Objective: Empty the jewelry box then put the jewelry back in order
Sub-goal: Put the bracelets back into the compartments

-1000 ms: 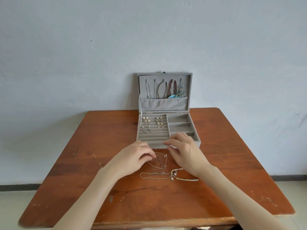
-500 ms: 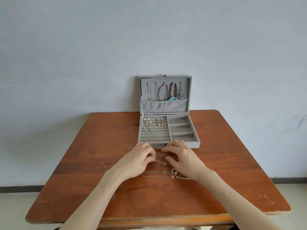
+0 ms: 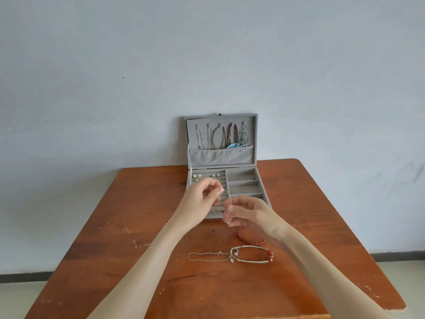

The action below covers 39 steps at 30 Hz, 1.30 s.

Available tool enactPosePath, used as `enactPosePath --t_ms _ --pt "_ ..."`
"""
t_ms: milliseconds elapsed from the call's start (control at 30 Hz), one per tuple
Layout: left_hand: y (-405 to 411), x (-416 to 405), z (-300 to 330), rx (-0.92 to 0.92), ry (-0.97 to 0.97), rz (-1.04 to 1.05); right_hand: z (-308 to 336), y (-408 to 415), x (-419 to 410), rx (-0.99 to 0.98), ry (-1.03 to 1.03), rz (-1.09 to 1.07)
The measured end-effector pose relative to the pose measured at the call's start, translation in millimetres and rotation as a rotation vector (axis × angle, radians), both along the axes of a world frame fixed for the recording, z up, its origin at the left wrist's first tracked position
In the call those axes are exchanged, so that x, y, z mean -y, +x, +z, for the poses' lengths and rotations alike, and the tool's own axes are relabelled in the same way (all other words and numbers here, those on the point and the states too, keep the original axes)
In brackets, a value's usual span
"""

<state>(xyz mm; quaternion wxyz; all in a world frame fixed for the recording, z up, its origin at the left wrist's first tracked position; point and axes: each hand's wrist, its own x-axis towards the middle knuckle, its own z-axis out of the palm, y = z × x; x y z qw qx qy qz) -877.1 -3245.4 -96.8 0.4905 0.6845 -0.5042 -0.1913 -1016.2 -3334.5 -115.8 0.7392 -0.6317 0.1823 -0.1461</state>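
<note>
A grey jewelry box [image 3: 262,187] stands open at the table's far edge, several necklaces hanging in its lid [image 3: 220,137] and earrings in its left slots. My left hand [image 3: 202,201] and my right hand [image 3: 250,212] are raised in front of the box, both pinching one thin chain bracelet [image 3: 227,204] that hangs between them. On the table lie a red bead bracelet [image 3: 247,239], a thin silver chain [image 3: 204,255] and a braided cord bracelet [image 3: 253,255] with red beads.
The wooden table [image 3: 115,238] is scratched and worn, with a small earring [image 3: 167,219] lying left of the box. A pale wall rises right behind the box. The box's right compartments hold almost nothing.
Both hands have lifted the thin chain bracelet off the table and raised it in front of the box. The red bead bracelet, hidden before under my right hand, now shows.
</note>
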Motion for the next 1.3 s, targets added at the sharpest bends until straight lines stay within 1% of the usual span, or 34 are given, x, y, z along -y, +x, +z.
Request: enactPosePath --t_ms 100,267,333,433,567,700,800,967,1100,1300 --pt "0 17 7 -0.073 -0.007 0.035 4 -3 12 0.013 0.019 -0.010" --pt "8 49 12 -0.192 -0.004 0.087 6 -3 42 0.078 0.226 -0.122" --pt "10 61 11 -0.222 0.011 0.091 8 1 56 0.066 0.224 -0.164" --pt "17 80 5 -0.191 0.062 0.134 12 10 77 -0.025 0.068 -0.296" --pt "25 105 -6 0.036 0.104 0.248 4 25 106 -0.205 -0.206 -0.509" --pt "30 121 -16 0.211 0.145 0.288 -8 39 123 -0.338 -0.433 -0.605" --pt "33 127 -26 0.309 0.157 0.293 -12 45 131 -0.425 -0.635 -0.600" --pt "37 134 -39 0.447 0.169 0.305 -13 52 131 -0.534 -0.881 -0.529" --pt "36 134 -41 0.471 0.174 0.291 -14 54 130 -0.572 -0.999 -0.514" --pt "41 123 -39 0.497 0.151 0.193 -15 47 127 -0.488 -1.041 -0.492"
